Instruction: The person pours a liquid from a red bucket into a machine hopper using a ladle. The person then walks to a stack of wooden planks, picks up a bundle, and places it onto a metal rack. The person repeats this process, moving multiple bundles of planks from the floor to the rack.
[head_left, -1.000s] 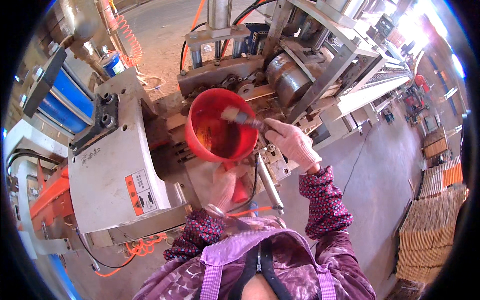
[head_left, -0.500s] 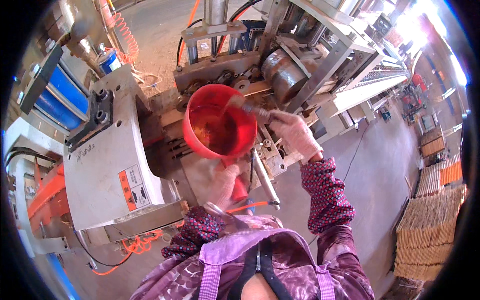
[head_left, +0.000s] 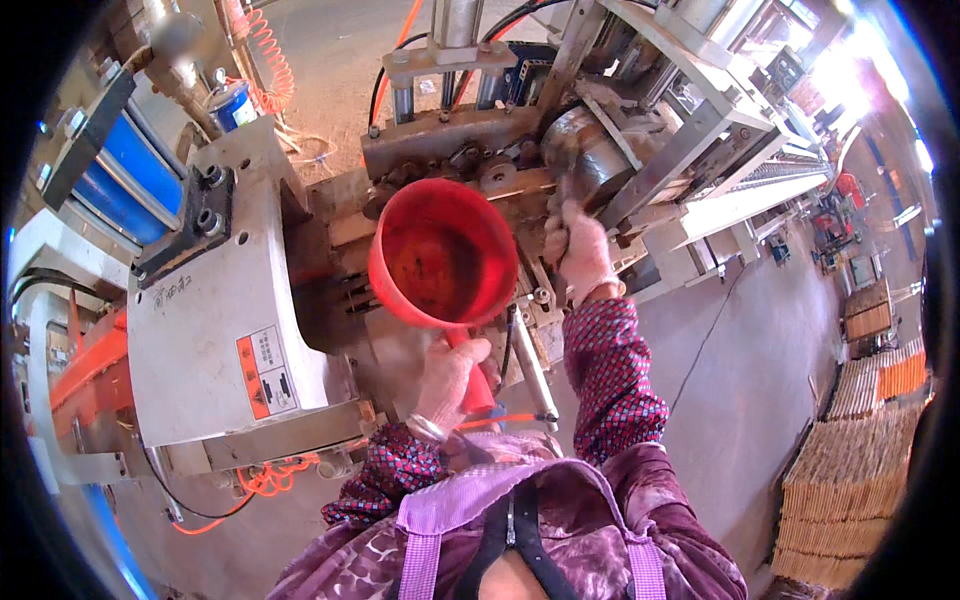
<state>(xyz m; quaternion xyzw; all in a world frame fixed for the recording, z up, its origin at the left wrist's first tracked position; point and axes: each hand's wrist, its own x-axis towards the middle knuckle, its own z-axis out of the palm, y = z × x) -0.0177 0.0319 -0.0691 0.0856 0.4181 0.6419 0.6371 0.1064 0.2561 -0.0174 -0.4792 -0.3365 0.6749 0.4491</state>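
The left hand (head_left: 447, 372) clenched the red scoop (head_left: 443, 255) handle, the right hand (head_left: 578, 250) gripped a brush (head_left: 560, 165) at the roller (head_left: 585, 150) — scoop might tip, fingers might catch.

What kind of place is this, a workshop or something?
Most likely a factory floor: a big metal machine with rollers and orange hoses, and stacks of flat boards on concrete.

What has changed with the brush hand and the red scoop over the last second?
The right hand lifted its brush out of the red scoop and moved it right and up, onto the machine's metal roller. The left hand kept its grip on the scoop's handle, holding the scoop upright beside the grey machine housing as before.
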